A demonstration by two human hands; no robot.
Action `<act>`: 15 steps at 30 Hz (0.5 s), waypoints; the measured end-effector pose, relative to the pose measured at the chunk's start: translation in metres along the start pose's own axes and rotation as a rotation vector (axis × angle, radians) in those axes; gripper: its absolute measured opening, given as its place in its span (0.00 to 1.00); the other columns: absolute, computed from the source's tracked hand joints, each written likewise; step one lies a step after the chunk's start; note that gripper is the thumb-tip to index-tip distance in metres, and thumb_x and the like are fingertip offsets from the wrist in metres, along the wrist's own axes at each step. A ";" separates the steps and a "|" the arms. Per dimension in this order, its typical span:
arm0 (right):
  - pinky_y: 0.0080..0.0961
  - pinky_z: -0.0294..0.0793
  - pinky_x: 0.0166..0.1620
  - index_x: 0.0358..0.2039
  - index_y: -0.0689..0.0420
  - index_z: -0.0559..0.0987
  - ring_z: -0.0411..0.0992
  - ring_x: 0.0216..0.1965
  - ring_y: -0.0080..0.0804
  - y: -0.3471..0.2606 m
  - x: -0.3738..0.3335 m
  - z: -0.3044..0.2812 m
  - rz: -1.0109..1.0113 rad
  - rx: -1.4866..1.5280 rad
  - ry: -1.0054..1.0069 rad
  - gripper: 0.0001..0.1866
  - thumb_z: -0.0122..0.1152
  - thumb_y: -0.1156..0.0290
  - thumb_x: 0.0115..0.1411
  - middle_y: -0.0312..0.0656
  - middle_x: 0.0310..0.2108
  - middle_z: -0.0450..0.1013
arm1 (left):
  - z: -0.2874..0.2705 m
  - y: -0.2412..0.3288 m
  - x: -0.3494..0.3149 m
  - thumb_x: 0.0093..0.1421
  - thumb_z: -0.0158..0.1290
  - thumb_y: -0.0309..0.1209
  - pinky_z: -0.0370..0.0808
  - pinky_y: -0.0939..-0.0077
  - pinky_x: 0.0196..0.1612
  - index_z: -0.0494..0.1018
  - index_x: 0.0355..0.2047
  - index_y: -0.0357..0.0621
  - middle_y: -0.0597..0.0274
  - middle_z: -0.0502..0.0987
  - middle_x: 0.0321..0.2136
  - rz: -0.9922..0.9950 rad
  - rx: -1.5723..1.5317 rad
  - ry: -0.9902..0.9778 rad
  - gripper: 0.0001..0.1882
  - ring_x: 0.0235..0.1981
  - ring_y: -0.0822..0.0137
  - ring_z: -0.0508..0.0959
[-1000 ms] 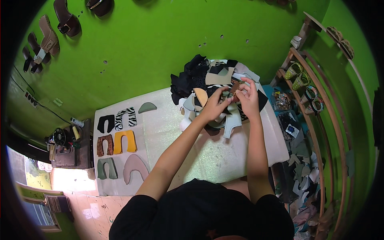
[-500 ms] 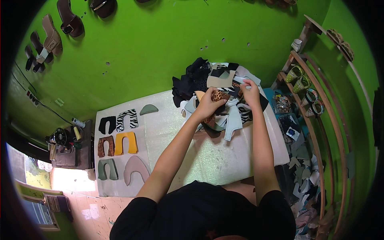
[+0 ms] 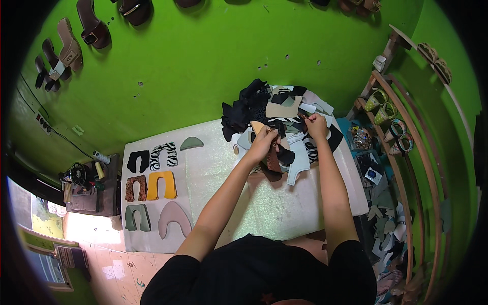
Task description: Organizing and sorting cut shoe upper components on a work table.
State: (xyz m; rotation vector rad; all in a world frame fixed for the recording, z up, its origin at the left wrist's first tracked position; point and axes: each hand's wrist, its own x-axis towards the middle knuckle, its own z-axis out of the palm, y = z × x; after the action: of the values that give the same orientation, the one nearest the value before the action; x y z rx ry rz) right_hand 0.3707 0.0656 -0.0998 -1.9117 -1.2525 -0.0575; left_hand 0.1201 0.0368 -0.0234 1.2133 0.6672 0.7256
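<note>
A heap of cut material scraps in black, beige, white, grey and zebra print lies at the table's far right. My left hand is closed at its near left side. From its fingers hangs a brown leopard-print piece, with dark scraps close around it. On the heap's right side my right hand pinches a small brown patterned scrap, partly hidden by the fingers. A white strip droops from the heap between my hands.
Arch-shaped pieces, including a yellow one and a pink one, lie in rows on the white table, near a green half-moon piece. A sewing machine stands left. At right, a wooden rack holds sandals above piled scraps.
The larger leopard-print piece above my left hand no longer shows there; a brown leopard-print piece hangs below it. My right hand has moved slightly down and closed on a small scrap.
</note>
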 end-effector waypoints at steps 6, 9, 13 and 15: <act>0.26 0.67 0.27 0.20 0.62 0.73 0.68 0.21 0.34 -0.018 -0.007 -0.013 0.127 0.170 -0.036 0.10 0.59 0.68 0.45 0.43 0.17 0.71 | -0.007 -0.012 0.004 0.57 0.46 0.29 0.69 0.84 0.29 0.64 0.29 0.39 0.63 0.72 0.25 0.087 -0.051 0.029 0.06 0.23 0.75 0.73; 0.32 0.67 0.32 0.18 0.64 0.72 0.69 0.24 0.42 -0.042 -0.015 -0.029 0.140 0.219 -0.050 0.09 0.52 0.70 0.47 0.48 0.18 0.71 | -0.013 -0.015 0.004 0.56 0.47 0.28 0.69 0.84 0.29 0.64 0.28 0.39 0.61 0.73 0.26 0.125 -0.065 0.046 0.05 0.25 0.74 0.74; 0.28 0.67 0.31 0.20 0.63 0.72 0.69 0.24 0.34 -0.050 -0.026 -0.048 0.159 0.338 -0.121 0.11 0.45 0.70 0.50 0.45 0.20 0.71 | -0.011 -0.015 0.003 0.56 0.46 0.28 0.69 0.84 0.29 0.64 0.29 0.39 0.59 0.74 0.28 0.100 -0.113 0.058 0.05 0.26 0.74 0.75; 0.22 0.67 0.31 0.23 0.64 0.71 0.69 0.25 0.26 -0.056 -0.036 -0.060 0.191 0.874 -0.207 0.11 0.41 0.72 0.52 0.40 0.23 0.72 | -0.009 -0.013 0.002 0.57 0.46 0.28 0.71 0.83 0.29 0.65 0.30 0.38 0.56 0.75 0.30 0.079 -0.099 0.054 0.05 0.27 0.72 0.76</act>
State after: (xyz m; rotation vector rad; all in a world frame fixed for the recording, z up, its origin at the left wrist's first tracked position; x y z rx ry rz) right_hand 0.3322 0.0089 -0.0427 -1.2646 -0.9737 0.6921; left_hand 0.1158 0.0412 -0.0383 1.1373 0.6236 0.8504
